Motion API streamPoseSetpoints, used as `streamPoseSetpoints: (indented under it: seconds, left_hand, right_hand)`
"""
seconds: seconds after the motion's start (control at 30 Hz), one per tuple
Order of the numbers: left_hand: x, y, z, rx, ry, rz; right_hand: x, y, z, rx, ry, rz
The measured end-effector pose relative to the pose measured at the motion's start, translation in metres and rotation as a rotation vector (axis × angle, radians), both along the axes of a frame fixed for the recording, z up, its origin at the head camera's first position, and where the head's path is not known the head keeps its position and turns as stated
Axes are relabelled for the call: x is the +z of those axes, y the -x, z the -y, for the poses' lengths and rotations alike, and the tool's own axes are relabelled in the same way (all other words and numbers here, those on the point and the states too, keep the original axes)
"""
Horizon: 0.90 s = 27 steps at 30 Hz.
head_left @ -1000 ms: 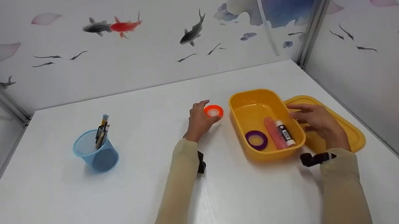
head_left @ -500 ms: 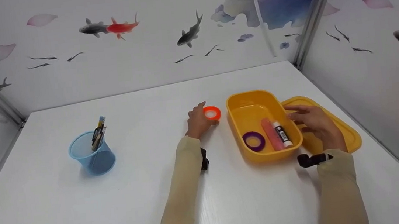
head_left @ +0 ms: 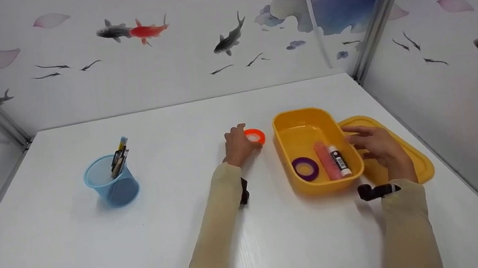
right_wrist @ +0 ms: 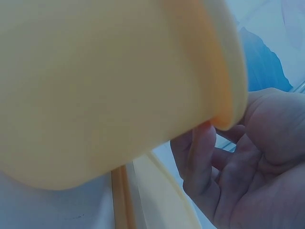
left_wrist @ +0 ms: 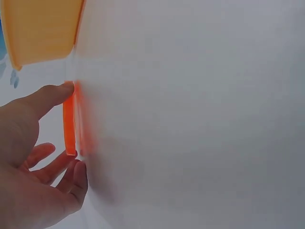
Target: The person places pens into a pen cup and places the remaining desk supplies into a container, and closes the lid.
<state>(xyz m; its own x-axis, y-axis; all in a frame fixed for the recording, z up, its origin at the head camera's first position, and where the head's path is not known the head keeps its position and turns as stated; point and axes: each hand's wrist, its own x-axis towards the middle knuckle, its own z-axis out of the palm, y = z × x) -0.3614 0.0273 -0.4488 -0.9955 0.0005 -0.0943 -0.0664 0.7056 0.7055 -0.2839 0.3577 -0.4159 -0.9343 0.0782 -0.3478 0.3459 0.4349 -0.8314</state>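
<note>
An orange ring-shaped tape roll (head_left: 255, 136) is pinched flat between the thumb and fingers of my left hand (head_left: 238, 146). In the left wrist view the orange roll (left_wrist: 69, 119) is edge-on, very close to the white tabletop; whether it touches is hard to tell. My right hand (head_left: 378, 146) rests its fingers against the right outer wall of the yellow box (head_left: 289, 171), and the right wrist view shows fingertips just under the rim. Inside the box lie a purple tape roll (head_left: 306, 169), a pink stick-shaped item (head_left: 327, 161) and a white-and-black glue stick (head_left: 340, 161).
The yellow lid (head_left: 417, 164) lies on the table right of the box, partly under my right hand. At the left stands a light blue mesh pen cup (head_left: 123, 190) with several pens (head_left: 119, 157). Patterned panels (head_left: 187, 68) wall the table's back and sides.
My left thumb and fingers have closed in on the orange tape roll, which has stayed nearly in place. My right hand keeps its contact with the box. The head view has shifted slightly.
</note>
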Motion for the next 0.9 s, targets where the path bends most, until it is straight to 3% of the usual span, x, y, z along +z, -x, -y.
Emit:
streamPoseSetpoints:
  seconds: [0.17,0.37,0.67,0.9]
  left_hand:
    - [0.012,-0.005,0.009,-0.029,-0.035,-0.008]
    - [0.031,-0.015,0.015,-0.156,-0.069,-0.088]
    - [0.056,-0.043,0.005,-0.319,-0.067,-0.186]
    - [0.063,-0.067,-0.01,-0.452,-0.048,-0.243]
  right_hand:
    - [0.001,0.0,-0.001,-0.005,-0.014,-0.008]
    - [0.0,0.0,0.0,0.012,-0.022,-0.004]
    - [-0.001,0.0,-0.002,0.017,-0.025,-0.015]
    - [-0.002,0.001,0.0,0.023,-0.034,-0.015]
